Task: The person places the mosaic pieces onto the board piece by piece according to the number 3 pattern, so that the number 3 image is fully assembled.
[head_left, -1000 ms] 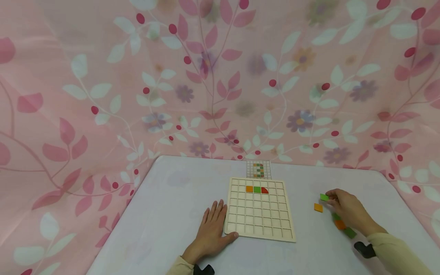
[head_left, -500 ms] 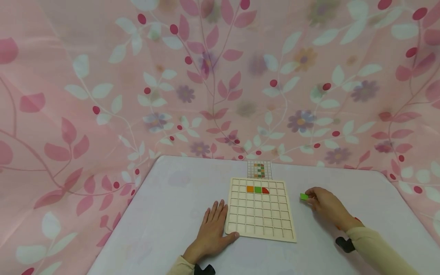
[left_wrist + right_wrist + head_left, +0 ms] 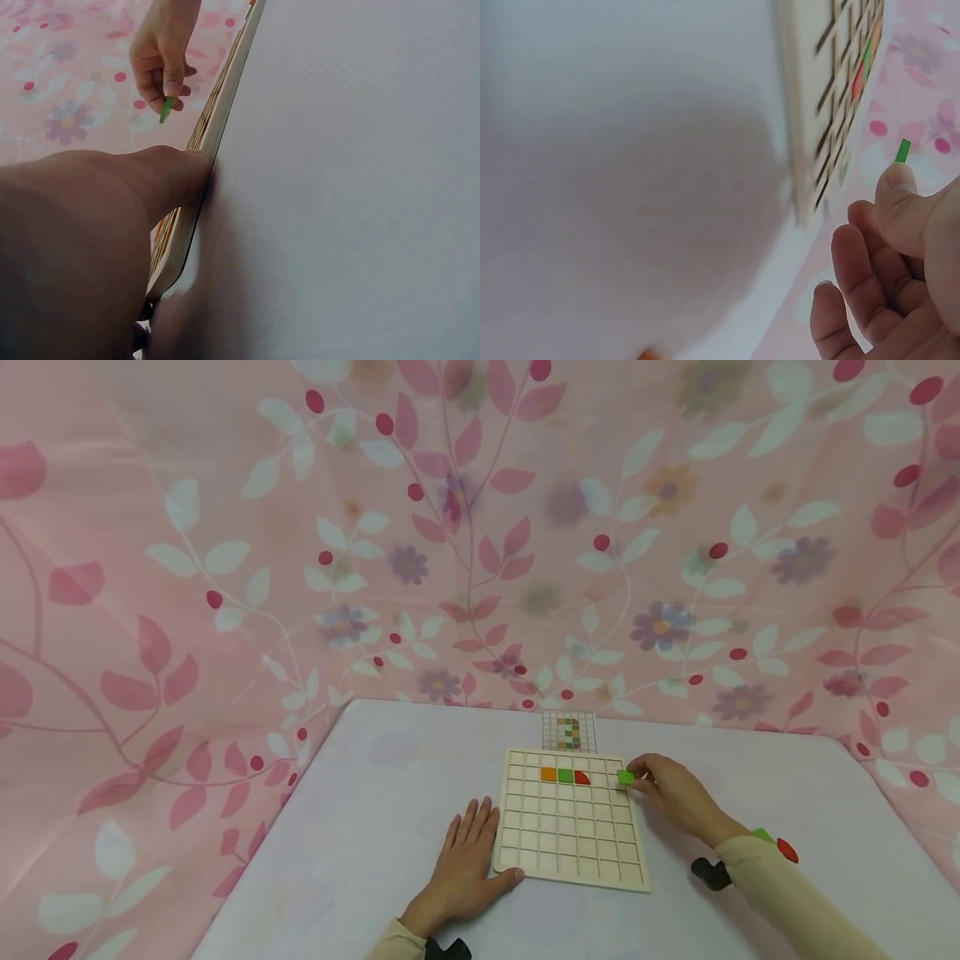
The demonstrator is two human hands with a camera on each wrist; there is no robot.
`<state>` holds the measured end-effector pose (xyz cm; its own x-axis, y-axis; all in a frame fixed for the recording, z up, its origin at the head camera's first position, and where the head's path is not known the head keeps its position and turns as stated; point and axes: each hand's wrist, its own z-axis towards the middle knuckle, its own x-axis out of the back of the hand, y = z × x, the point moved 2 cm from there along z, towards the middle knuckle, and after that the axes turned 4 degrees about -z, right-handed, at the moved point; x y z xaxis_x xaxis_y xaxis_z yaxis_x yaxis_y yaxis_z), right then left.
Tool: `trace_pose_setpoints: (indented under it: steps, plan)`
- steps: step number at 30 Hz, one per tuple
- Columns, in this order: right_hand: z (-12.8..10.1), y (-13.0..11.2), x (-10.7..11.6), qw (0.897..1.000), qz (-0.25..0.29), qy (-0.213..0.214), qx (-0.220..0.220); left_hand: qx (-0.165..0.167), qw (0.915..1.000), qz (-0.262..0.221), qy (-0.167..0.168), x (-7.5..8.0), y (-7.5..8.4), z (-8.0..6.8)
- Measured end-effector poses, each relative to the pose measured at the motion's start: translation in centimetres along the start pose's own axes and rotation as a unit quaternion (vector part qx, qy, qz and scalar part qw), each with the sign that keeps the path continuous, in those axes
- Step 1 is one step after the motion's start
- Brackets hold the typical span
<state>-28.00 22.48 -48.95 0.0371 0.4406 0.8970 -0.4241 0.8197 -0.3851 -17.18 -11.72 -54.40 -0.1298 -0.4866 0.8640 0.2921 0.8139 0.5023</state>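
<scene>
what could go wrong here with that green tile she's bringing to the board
The right hand pinches the green tile only by its edge at the fingertips, so it might slip and drop onto the wooden board. The grid cells are small and alike, so it may land in the wrong one beside the red piece. The left hand only rests at the board's edge, so a push might shift it.

Grid board pale matt wood; table smooth matt white; backdrop cloth
</scene>
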Motion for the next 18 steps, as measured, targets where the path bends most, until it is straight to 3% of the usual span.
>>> trace_pose_setpoints:
  steps: [10, 18]
  plan:
    - [1.8, -1.9, -1.4, 1.000, 0.010, -0.007, 0.010, -0.005, 1.0000, 0.004, 0.002, 0.1, 0.1, 0.0]
    - [2.7, -2.8, -2.7, 0.998, 0.040, -0.049, -0.013, 0.000, 1.0000, 0.005, 0.004, 0.2, 0.2, -0.2]
